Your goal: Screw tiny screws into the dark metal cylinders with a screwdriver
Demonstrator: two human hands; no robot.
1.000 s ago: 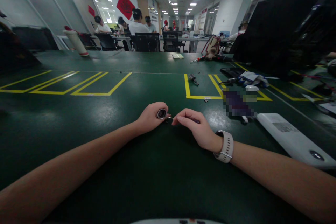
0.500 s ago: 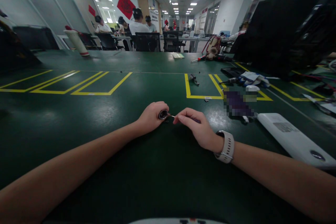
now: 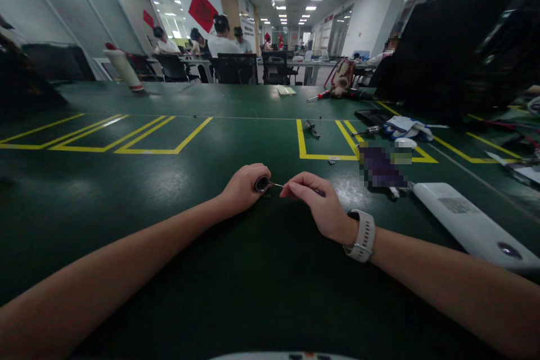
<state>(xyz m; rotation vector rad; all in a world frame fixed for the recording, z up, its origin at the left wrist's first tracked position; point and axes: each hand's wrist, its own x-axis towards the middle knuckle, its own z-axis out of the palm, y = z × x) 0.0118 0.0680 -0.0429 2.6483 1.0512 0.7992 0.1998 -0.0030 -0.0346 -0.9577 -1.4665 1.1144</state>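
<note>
My left hand point(image 3: 247, 188) is closed around a short hollow metal cylinder point(image 3: 261, 184), its dark open end turned towards me. In my closed right hand point(image 3: 314, 199) is a thin screwdriver point(image 3: 277, 184), pinched between thumb and fingers. Its slim shaft points left and its tip meets the side of the cylinder; whether it sits in a screw there I cannot tell. A bit of the dark handle shows behind the fingers. Just below the cylinder, tiny ring-like parts point(image 3: 267, 196) lie on the green table point(image 3: 236, 287).
Beyond my hands, a metal part point(image 3: 311, 129) lies inside a yellow-taped box, with small bits point(image 3: 331, 162) in front. To the right are a blurred purple item point(image 3: 383, 166), a white device point(image 3: 476, 225), gloves point(image 3: 407, 127) and a red-tipped screwdriver point(image 3: 318, 95). A bottle point(image 3: 124, 69) stands far left.
My right hand has shifted very slightly to the right with the screwdriver, and more of its shaft shows. Slightly more of the tiny parts below the cylinder is visible. My left hand stays nearly still.
</note>
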